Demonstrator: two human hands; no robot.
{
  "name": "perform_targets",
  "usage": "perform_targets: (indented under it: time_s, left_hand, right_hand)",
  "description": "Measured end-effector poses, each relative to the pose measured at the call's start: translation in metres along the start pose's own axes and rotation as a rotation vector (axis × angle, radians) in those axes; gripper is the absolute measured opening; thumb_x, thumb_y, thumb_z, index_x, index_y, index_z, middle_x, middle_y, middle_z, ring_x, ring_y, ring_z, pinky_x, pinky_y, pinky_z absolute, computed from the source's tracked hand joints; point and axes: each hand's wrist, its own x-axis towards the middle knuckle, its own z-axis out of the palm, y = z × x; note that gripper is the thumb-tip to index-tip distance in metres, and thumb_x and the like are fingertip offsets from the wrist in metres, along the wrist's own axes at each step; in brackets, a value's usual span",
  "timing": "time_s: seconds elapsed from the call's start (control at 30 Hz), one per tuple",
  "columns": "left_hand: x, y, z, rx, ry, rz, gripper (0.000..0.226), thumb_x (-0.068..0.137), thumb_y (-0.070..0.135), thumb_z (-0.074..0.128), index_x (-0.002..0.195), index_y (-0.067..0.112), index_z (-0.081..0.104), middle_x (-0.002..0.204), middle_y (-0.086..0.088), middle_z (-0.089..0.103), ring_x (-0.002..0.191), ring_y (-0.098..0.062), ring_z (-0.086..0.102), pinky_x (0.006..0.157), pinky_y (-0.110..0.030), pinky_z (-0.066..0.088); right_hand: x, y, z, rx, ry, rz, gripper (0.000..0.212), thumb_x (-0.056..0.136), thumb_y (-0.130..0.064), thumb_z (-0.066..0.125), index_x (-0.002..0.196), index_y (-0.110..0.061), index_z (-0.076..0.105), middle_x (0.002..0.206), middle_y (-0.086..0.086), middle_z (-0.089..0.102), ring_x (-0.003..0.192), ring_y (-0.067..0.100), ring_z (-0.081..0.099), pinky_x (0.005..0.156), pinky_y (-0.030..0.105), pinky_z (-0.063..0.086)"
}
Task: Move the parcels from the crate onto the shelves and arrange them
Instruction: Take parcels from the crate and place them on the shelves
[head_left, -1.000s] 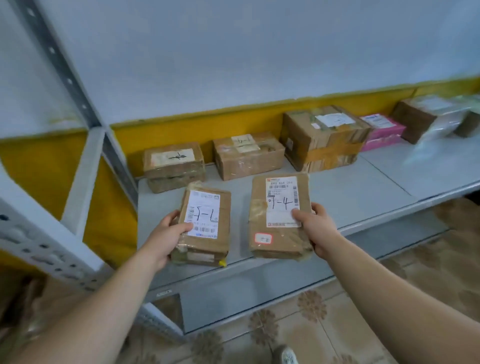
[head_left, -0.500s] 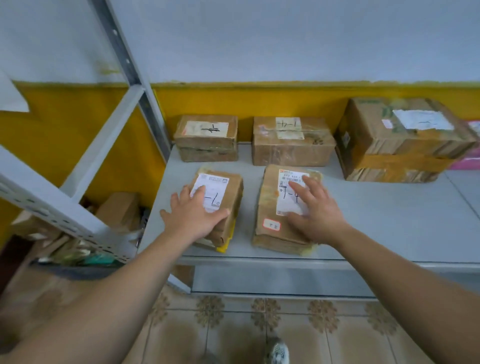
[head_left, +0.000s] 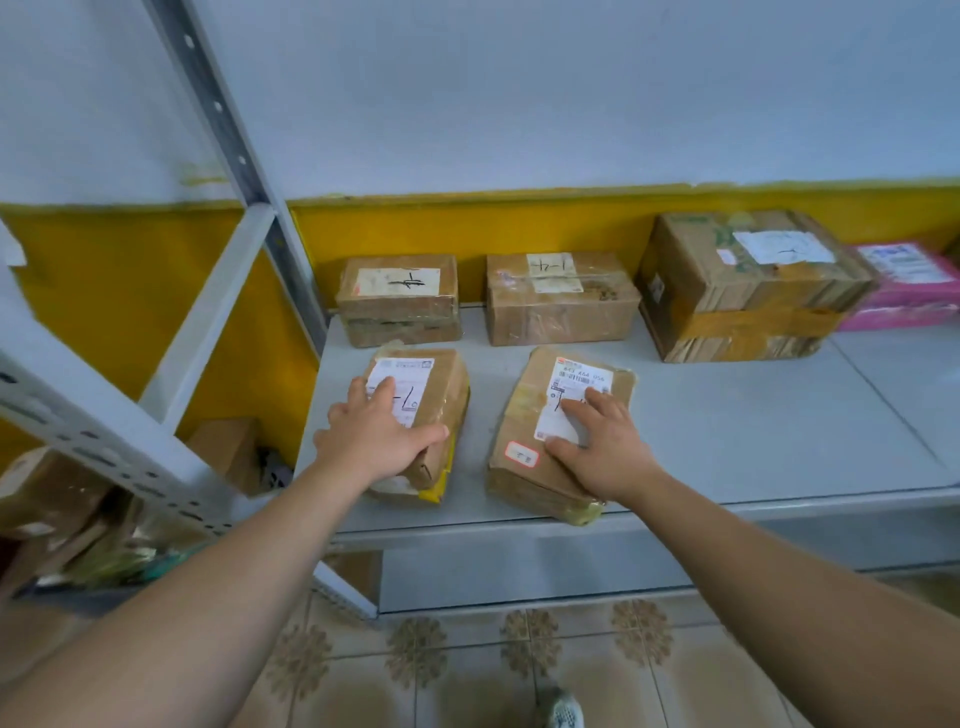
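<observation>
Two brown taped parcels lie flat near the front of the grey shelf (head_left: 727, 447). My left hand (head_left: 379, 436) presses on the left parcel (head_left: 434, 395), fingers spread over its white label and thumb along its right side. My right hand (head_left: 602, 447) lies flat on the right parcel (head_left: 524, 415), covering the lower part of its label. Behind them stand a small labelled box (head_left: 400, 301) and a second small box (head_left: 561, 301) against the yellow wall band.
A large taped carton (head_left: 743, 291) and a pink parcel (head_left: 909, 291) sit further right at the shelf's back. Grey steel uprights and a brace (head_left: 208, 332) frame the left side, with cardboard clutter (head_left: 228, 452) beyond. Tiled floor and my shoe (head_left: 563, 712) lie below.
A second ago both parcels were gripped at their near edges above the shelf front. They now lie flat on the shelf, with both hands resting on top of them.
</observation>
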Motion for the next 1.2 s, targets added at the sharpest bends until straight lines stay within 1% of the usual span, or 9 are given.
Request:
perform_targets:
  time_s: [0.2, 0.33, 0.5, 0.67, 0.8, 0.9, 0.97, 1.07, 1.2]
  left_hand:
    - [-0.013, 0.035, -0.052, -0.097, 0.118, 0.145, 0.104, 0.070, 0.078, 0.056, 0.153, 0.029, 0.018, 0.161, 0.002, 0.008, 0.143, -0.033, 0.020, 0.113, -0.052, 0.027]
    - [-0.037, 0.087, -0.071, -0.078, 0.113, 0.307, 0.101, 0.072, 0.076, 0.058, 0.153, 0.031, 0.018, 0.162, 0.005, 0.005, 0.145, -0.029, 0.015, 0.115, -0.051, 0.023]
    - [-0.059, 0.139, -0.048, 0.047, 0.024, 0.415, 0.104, 0.070, 0.079, 0.057, 0.153, 0.033, 0.015, 0.161, 0.009, 0.002, 0.144, -0.027, 0.015, 0.112, -0.050, 0.024]
    - [-0.059, 0.163, -0.015, 0.164, -0.020, 0.404, 0.104, 0.070, 0.085, 0.050, 0.152, 0.032, 0.014, 0.162, 0.006, 0.000, 0.144, -0.030, 0.013, 0.110, -0.053, 0.023]
    - [-0.057, 0.152, -0.026, -0.064, -0.005, 0.368, 0.100, 0.073, 0.072, 0.062, 0.153, 0.029, 0.021, 0.162, 0.005, 0.010, 0.146, -0.022, 0.019, 0.116, -0.045, 0.025]
    - [-0.058, 0.132, -0.026, -0.216, -0.020, 0.296, 0.090, 0.074, 0.059, 0.072, 0.148, 0.032, 0.030, 0.149, 0.005, 0.038, 0.134, -0.020, 0.041, 0.108, -0.037, 0.036]
    - [-0.061, 0.128, -0.020, -0.332, -0.053, 0.262, 0.088, 0.075, 0.050, 0.076, 0.148, 0.033, 0.030, 0.141, 0.009, 0.047, 0.122, -0.014, 0.050, 0.100, -0.032, 0.041]
    - [-0.061, 0.131, -0.015, -0.413, -0.049, 0.264, 0.083, 0.078, 0.044, 0.076, 0.147, 0.032, 0.032, 0.136, 0.012, 0.051, 0.116, -0.010, 0.052, 0.092, -0.027, 0.041]
    - [-0.061, 0.137, -0.011, -0.474, -0.073, 0.294, 0.092, 0.079, 0.040, 0.076, 0.153, 0.030, 0.021, 0.150, 0.008, 0.040, 0.133, -0.015, 0.042, 0.109, -0.032, 0.035]
  right_hand:
    - [-0.009, 0.009, -0.010, 0.109, 0.124, 0.084, 0.065, 0.096, -0.043, 0.057, 0.153, -0.022, 0.034, 0.163, 0.002, 0.020, 0.150, 0.023, 0.015, 0.120, 0.041, 0.017]
    - [-0.014, 0.020, -0.027, 0.319, 0.253, 0.116, 0.058, 0.099, -0.042, 0.052, 0.151, -0.021, 0.037, 0.159, 0.001, 0.029, 0.145, 0.022, 0.029, 0.117, 0.041, 0.026]
    - [-0.001, 0.037, -0.060, 0.519, 0.318, 0.120, 0.059, 0.102, -0.052, 0.038, 0.154, -0.025, 0.030, 0.159, 0.002, 0.034, 0.145, 0.022, 0.032, 0.119, 0.044, 0.027]
    - [0.012, 0.050, -0.089, 0.563, 0.284, 0.049, 0.063, 0.100, -0.053, 0.042, 0.154, -0.025, 0.029, 0.158, 0.002, 0.034, 0.144, 0.023, 0.033, 0.118, 0.047, 0.029]
    - [0.018, 0.050, -0.087, 0.535, 0.186, 0.007, 0.064, 0.097, -0.053, 0.050, 0.153, -0.027, 0.033, 0.156, 0.001, 0.036, 0.142, 0.022, 0.036, 0.116, 0.046, 0.034]
    - [0.021, 0.046, -0.080, 0.521, 0.144, -0.005, 0.065, 0.096, -0.053, 0.051, 0.153, -0.026, 0.032, 0.151, 0.005, 0.042, 0.135, 0.026, 0.044, 0.113, 0.044, 0.036]
    - [0.022, 0.042, -0.077, 0.549, 0.149, 0.017, 0.067, 0.096, -0.054, 0.049, 0.154, -0.025, 0.029, 0.150, 0.006, 0.043, 0.134, 0.028, 0.044, 0.112, 0.045, 0.038]
    - [0.025, 0.034, -0.077, 0.650, 0.156, 0.107, 0.074, 0.093, -0.057, 0.052, 0.155, -0.029, 0.021, 0.150, 0.005, 0.042, 0.128, 0.031, 0.049, 0.105, 0.050, 0.045]
    - [0.022, 0.033, -0.087, 0.807, 0.230, 0.145, 0.075, 0.092, -0.043, 0.063, 0.154, -0.028, 0.024, 0.144, 0.004, 0.046, 0.120, 0.027, 0.053, 0.098, 0.045, 0.051]
